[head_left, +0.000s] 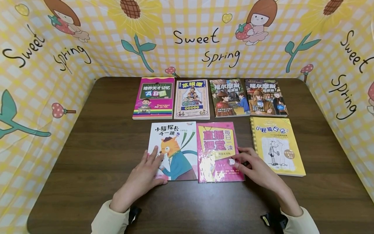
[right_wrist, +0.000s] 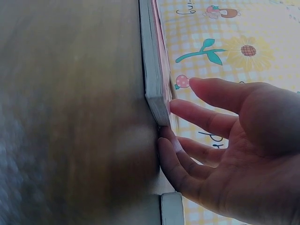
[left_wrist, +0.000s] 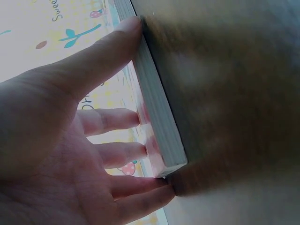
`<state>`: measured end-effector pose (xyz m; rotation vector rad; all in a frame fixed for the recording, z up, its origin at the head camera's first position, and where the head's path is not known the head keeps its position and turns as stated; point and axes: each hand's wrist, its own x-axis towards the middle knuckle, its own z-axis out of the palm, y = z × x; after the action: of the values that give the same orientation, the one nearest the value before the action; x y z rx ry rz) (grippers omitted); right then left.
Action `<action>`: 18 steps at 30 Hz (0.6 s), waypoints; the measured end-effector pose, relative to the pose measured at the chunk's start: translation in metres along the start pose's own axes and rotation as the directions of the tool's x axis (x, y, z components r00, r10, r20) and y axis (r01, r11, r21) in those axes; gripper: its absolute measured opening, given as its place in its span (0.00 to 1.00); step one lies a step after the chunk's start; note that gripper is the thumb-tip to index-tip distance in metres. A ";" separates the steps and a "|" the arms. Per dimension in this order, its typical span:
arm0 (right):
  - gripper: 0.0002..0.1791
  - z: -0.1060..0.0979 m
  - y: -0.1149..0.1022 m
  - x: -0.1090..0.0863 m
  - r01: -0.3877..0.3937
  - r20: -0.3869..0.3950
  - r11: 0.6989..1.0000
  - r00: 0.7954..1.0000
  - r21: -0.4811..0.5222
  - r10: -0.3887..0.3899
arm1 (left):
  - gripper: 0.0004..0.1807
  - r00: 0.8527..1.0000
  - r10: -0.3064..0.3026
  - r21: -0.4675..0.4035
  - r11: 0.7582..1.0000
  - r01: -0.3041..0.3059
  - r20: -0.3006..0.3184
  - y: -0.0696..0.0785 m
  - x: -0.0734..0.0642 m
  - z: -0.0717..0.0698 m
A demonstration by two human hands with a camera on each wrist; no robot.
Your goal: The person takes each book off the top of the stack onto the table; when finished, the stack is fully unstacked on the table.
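Observation:
A white picture book with an orange cat in a teal coat (head_left: 179, 165) lies flat in the front row. My left hand (head_left: 143, 175) rests on its left side, fingers spread over the cover and the thumb at the lower edge. In the left wrist view, that thumb lies against the page block (left_wrist: 161, 126). Just to the right lies a glossy pink book (head_left: 216, 174) with a yellow panel. My right hand (head_left: 257, 167) touches its right side with loosely bent fingers. The right wrist view shows fingertips at the pink book's corner (right_wrist: 157, 101), the thumb apart from it.
A yellow book (head_left: 280, 146) lies to the right of my right hand. Behind, a back row holds a magenta book (head_left: 153, 105), a cream book (head_left: 192, 112) and two detective comics (head_left: 230, 97). Checkered cloth (head_left: 193, 19) walls the brown table (head_left: 96, 139) on the back and sides.

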<state>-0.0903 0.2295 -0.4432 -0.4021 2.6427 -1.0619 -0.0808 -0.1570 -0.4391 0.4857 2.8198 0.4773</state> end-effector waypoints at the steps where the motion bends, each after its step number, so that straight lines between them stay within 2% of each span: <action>1: 0.17 0.000 0.000 0.000 0.002 -0.001 1.000 1.000 -0.001 -0.002 | 0.46 1.000 -0.003 -0.001 1.000 0.003 0.002 0.000 0.000 0.000; 8: 0.16 0.000 0.000 0.000 -0.003 -0.001 1.000 1.000 -0.002 0.003 | 0.46 1.000 -0.019 -0.003 1.000 0.019 0.020 0.002 0.001 -0.001; 18: 0.16 0.000 0.000 0.000 0.004 -0.001 1.000 1.000 -0.003 -0.004 | 0.46 1.000 0.003 -0.001 1.000 -0.003 0.000 0.002 0.000 -0.003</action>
<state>-0.0904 0.2294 -0.4430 -0.4082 2.6456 -1.0592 -0.0809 -0.1565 -0.4360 0.4902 2.8186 0.4793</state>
